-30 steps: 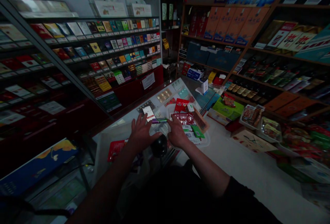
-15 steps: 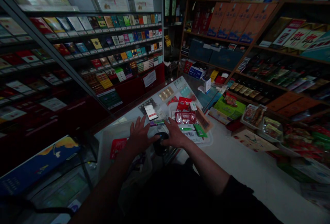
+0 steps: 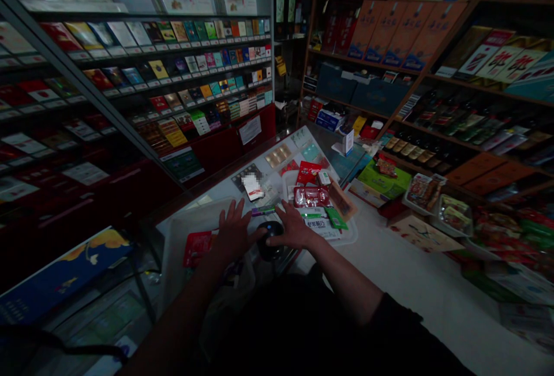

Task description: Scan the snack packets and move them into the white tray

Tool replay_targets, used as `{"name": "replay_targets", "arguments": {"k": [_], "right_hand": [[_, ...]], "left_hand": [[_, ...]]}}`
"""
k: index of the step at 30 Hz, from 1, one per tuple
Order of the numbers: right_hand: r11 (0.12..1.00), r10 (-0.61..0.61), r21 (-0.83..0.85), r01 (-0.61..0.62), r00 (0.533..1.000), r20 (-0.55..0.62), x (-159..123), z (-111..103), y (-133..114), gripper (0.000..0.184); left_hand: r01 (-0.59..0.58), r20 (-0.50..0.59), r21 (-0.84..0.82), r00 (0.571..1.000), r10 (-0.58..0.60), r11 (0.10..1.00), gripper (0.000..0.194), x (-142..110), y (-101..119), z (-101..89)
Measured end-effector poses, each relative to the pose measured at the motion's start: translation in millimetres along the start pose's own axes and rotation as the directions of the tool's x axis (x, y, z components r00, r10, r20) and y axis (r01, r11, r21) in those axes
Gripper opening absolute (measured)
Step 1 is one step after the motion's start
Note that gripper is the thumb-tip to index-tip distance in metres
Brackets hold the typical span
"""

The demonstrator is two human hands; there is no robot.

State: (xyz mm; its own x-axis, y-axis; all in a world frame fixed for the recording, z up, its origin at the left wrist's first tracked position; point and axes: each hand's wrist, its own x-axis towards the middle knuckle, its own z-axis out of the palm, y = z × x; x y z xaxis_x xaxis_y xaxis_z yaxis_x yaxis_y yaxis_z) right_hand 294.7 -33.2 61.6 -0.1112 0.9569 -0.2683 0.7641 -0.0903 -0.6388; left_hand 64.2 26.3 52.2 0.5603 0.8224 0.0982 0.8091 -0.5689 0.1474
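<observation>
My left hand (image 3: pixel 234 232) is spread out over the inner edge of a white plastic bin (image 3: pixel 176 243), its thumb against a rounded black device (image 3: pixel 270 249) with a small blue light. A red packet (image 3: pixel 197 249) lies in that bin beside the hand. My right hand (image 3: pixel 294 227) rests at the left edge of a second white tray (image 3: pixel 352 237), fingers apart and its thumb reaching to the same device. Just beyond the hands is a purple and green packet (image 3: pixel 263 210). Behind it a phone (image 3: pixel 251 187) lies with its screen lit. Neither hand grips anything.
The right-hand tray carries a red snack pack (image 3: pixel 311 196) and a green packet (image 3: pixel 336 218). Shelves of cigarette packs (image 3: pixel 208 61) line the left wall. At the right stand a green box (image 3: pixel 378 177) and bins of packaged snacks (image 3: pixel 426 191). A blue box (image 3: pixel 64 275) lies at lower left.
The view has tilted and shifted slightly. My hands keep nearly the same spread pose around the black device, and the goods about them have not moved.
</observation>
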Motion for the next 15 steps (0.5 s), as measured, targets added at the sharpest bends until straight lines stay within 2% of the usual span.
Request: {"name": "replay_targets", "arguments": {"k": [9, 15], "right_hand": [[1.0, -0.017, 0.026, 0.016, 0.999, 0.035, -4.6, -1.4, -1.6, 0.112], [1.0, -0.003, 0.006, 0.002, 0.999, 0.035, -5.8, 3.2, 4.0, 0.119]], "left_hand": [[0.009, -0.001, -0.061, 1.0, -0.009, 0.998, 0.061, -2.6, -0.9, 5.1], [0.0, 0.023, -0.016, 1.0, 0.0, 1.0, 0.062, -5.8, 0.1, 6.7]]}}
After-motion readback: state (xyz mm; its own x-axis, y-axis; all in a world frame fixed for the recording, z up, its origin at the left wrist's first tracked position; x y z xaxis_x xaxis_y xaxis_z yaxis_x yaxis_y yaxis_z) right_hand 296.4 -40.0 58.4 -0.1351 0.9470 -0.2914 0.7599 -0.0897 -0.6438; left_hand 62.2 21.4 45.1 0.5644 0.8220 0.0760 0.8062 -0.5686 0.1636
